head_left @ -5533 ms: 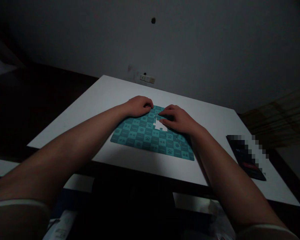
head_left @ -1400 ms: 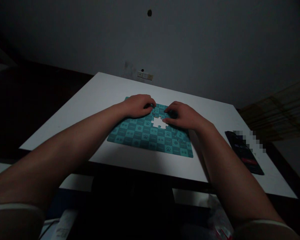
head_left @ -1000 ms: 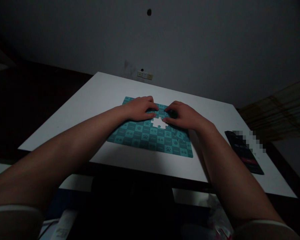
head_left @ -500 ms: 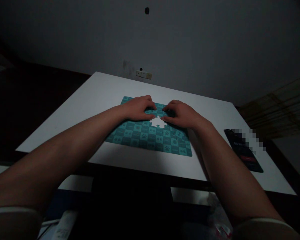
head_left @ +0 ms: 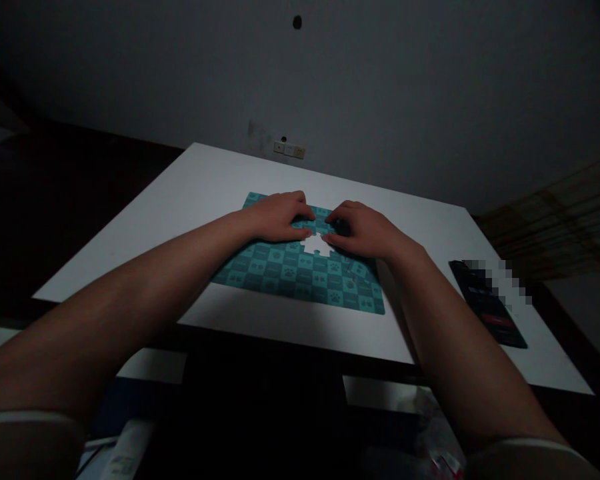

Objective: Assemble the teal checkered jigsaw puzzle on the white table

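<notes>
A teal checkered sheet point(head_left: 290, 277) with paw prints lies flat on the white table and looks like a jigsaw puzzle. Near its middle is a white, puzzle-shaped patch point(head_left: 316, 245); I cannot tell whether it is a gap or a white piece. My left hand point(head_left: 280, 217) rests on the sheet's upper left, thumb and fingers apart, thumb tip at the patch's left edge. Opposite it, my right hand point(head_left: 363, 228) rests with its thumb at the patch's right edge and its fingers spread. What looks like a loose teal piece point(head_left: 363, 270) lies on the sheet's right part.
The white table point(head_left: 150, 207) reaches back towards a grey wall. A dark, flat package point(head_left: 487, 307), partly pixelated, lies at the right. Wall sockets point(head_left: 289, 149) are beyond the table. Below the front edge are a white object point(head_left: 130, 450) and a clear plastic bag point(head_left: 437, 433).
The view has shifted very slightly. Both hands keep the same pose and place on the sheet.
</notes>
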`<move>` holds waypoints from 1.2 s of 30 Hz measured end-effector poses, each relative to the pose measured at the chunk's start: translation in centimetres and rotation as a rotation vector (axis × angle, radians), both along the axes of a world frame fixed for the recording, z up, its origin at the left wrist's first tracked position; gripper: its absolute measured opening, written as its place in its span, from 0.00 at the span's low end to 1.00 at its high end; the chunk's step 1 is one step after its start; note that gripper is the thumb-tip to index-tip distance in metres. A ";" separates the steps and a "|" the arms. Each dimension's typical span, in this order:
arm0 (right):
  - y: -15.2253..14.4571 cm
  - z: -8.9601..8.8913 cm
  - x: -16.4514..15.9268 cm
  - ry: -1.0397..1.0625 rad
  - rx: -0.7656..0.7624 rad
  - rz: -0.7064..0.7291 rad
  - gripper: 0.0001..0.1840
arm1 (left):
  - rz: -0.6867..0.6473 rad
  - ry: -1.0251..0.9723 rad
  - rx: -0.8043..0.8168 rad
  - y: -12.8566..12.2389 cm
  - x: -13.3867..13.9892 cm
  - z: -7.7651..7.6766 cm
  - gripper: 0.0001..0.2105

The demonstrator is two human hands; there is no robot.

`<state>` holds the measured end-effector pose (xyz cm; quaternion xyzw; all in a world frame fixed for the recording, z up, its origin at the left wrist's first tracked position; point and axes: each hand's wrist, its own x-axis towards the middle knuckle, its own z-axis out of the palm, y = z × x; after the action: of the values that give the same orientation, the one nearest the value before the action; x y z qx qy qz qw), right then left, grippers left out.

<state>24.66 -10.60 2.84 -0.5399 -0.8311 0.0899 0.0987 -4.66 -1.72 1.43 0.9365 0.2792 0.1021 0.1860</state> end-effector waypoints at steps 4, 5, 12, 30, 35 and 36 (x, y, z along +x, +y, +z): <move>0.0 0.0 -0.1 0.012 -0.014 -0.015 0.19 | 0.000 0.011 0.010 0.0 0.0 -0.1 0.24; 0.0 0.1 -0.2 0.013 -0.012 -0.014 0.19 | -0.002 0.012 0.013 0.0 0.0 -0.1 0.24; -0.1 0.3 -0.4 -0.005 -0.020 -0.008 0.19 | -0.030 0.100 0.057 0.0 0.1 0.4 0.28; -0.5 1.7 -1.1 0.102 -0.053 -0.011 0.16 | -0.019 0.064 0.031 0.0 0.1 0.2 0.30; -1.4 2.8 -1.9 0.236 -0.331 0.005 0.15 | -0.014 0.060 0.028 0.0 0.2 0.2 0.29; -1.6 3.0 -2.2 0.242 -0.388 0.027 0.16 | -0.015 0.057 0.028 0.0 0.2 0.2 0.28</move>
<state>22.50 -12.21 5.88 -0.5228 -0.7874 0.3137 0.0908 -4.43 -1.77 1.61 0.9435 0.2761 0.0779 0.1658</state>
